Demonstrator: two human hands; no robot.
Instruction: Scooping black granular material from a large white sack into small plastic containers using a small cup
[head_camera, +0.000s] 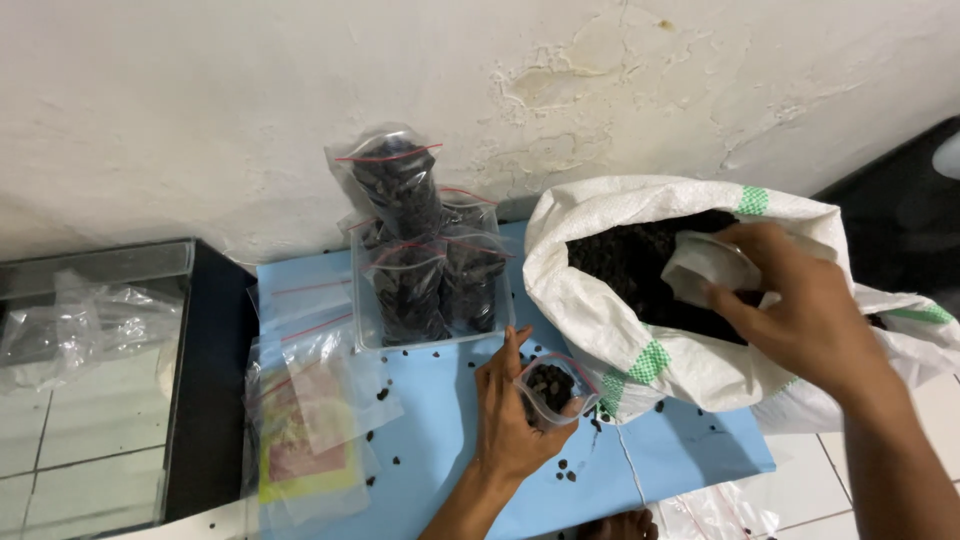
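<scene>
While gripped — pouch (551, 388) beside sack (640, 365)

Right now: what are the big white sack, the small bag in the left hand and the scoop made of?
Big white sack: looks like woven plastic, matte, with a visible weave and green bands. Small bag in the left hand: thin clear plastic film, glossy, dark granules showing through. Scoop in the right hand: white, probably thin plastic; hard to tell.
</scene>
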